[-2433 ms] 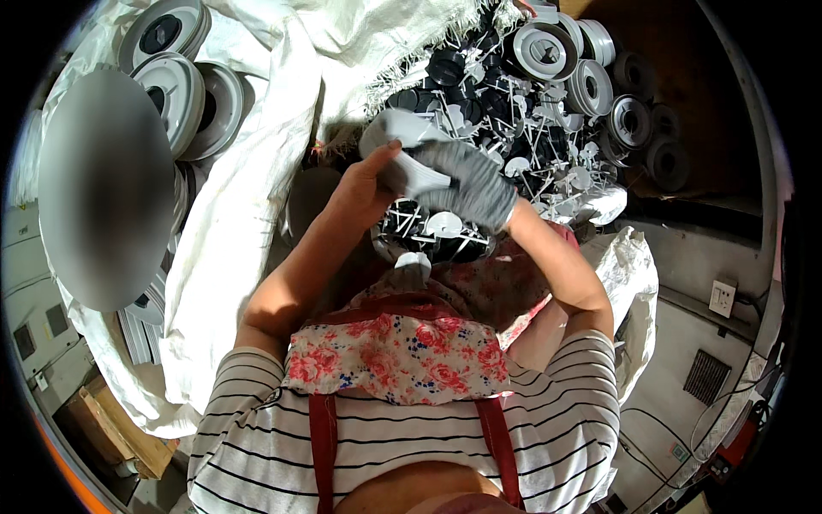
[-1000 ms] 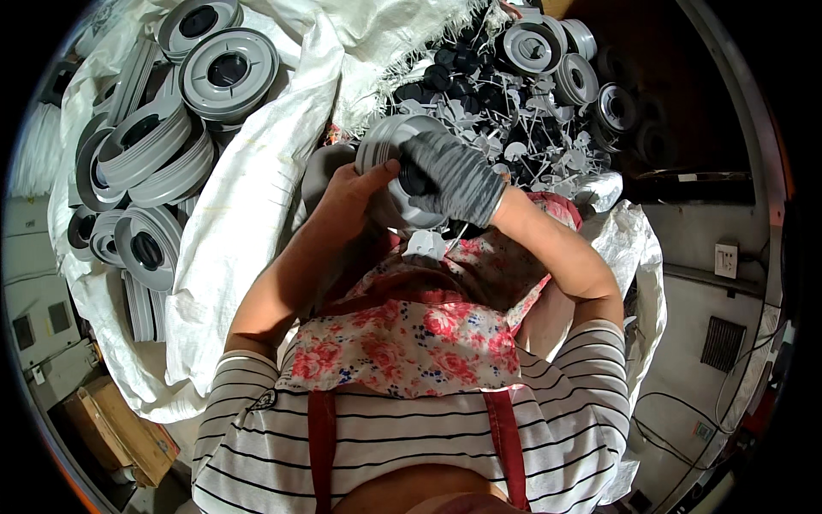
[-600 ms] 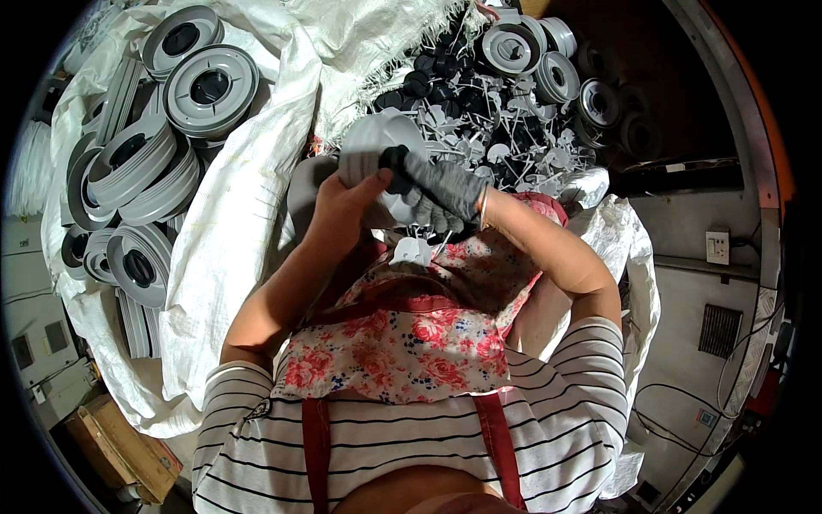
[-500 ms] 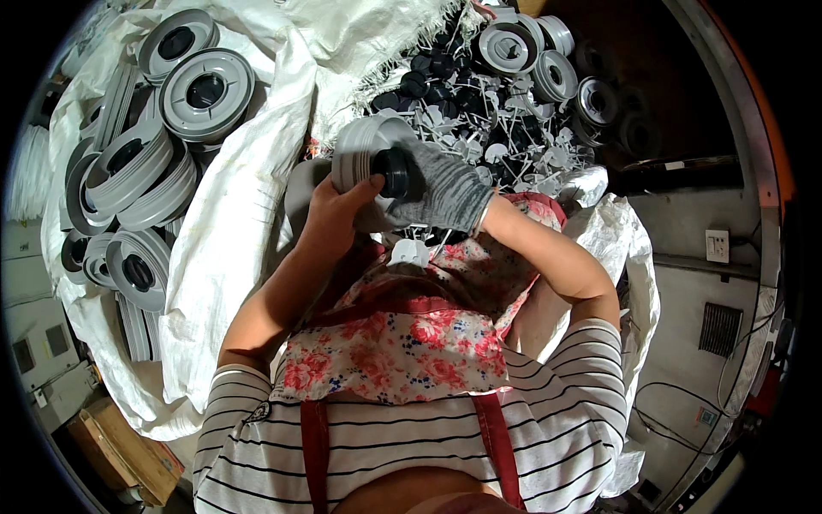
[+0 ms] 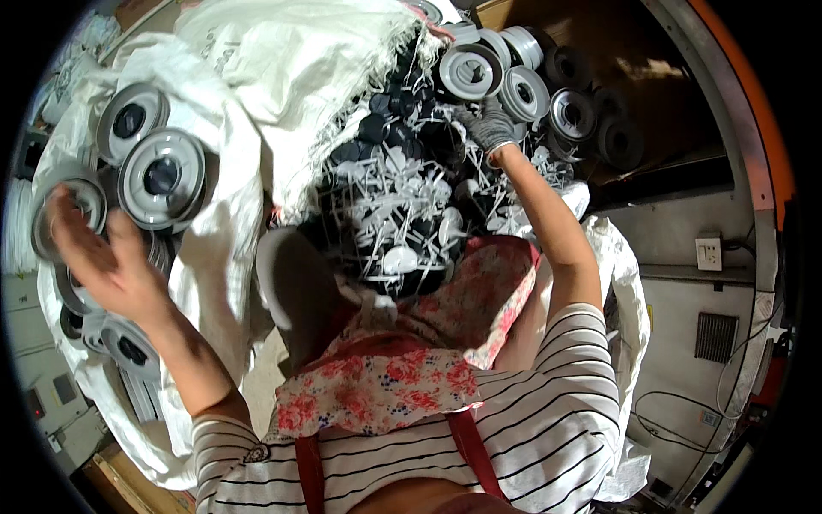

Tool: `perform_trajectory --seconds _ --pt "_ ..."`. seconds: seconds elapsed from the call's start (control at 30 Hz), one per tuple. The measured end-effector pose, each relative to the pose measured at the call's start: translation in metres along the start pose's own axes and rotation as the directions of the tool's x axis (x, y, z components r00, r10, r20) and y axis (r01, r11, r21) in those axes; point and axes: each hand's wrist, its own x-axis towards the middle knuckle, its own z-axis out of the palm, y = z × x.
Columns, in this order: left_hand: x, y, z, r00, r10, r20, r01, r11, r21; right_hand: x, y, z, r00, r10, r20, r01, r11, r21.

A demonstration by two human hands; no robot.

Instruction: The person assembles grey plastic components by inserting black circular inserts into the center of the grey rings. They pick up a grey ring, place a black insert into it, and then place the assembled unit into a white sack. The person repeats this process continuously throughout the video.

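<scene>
My bare left hand (image 5: 111, 265) is open, its fingers spread above a grey ribbed round part (image 5: 92, 201) in the white sack at the left. Nothing shows in its grasp. At the upper right, my right hand (image 5: 490, 127) wears a grey striped knit glove. Its fingers are apart and reach the lower edge of a grey round part with a cup-shaped centre (image 5: 470, 73); whether they touch it I cannot tell. Below and left of the glove lies a heap of small white stemmed discs (image 5: 398, 206) and black round caps (image 5: 377, 128).
The white woven sack (image 5: 214, 283) at the left holds several grey round parts with black centres (image 5: 161, 174). More grey rings (image 5: 525, 94) stand beside a dark recess (image 5: 668, 128) at the right. A metal panel with a socket (image 5: 708, 253) and loose cables (image 5: 676, 420) borders the right side.
Both hands were together on a grey round part with a black cap in front of me. My left hand has moved to the left sack and holds nothing; my right has reached up and right.
</scene>
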Motion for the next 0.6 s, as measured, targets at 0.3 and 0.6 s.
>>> perform_trajectory --seconds 0.3,0.6 --pt "-0.132 -0.036 0.129 0.781 -0.188 0.596 0.258 0.966 -0.033 0.123 0.096 -0.006 0.868 0.497 -0.003 -0.495 0.864 -0.091" --pt "-0.168 -0.047 0.17 0.485 -0.449 0.75 0.703 0.71 -0.03 0.073 0.075 -0.009 0.905 0.324 0.275 -0.265 0.936 -0.232"
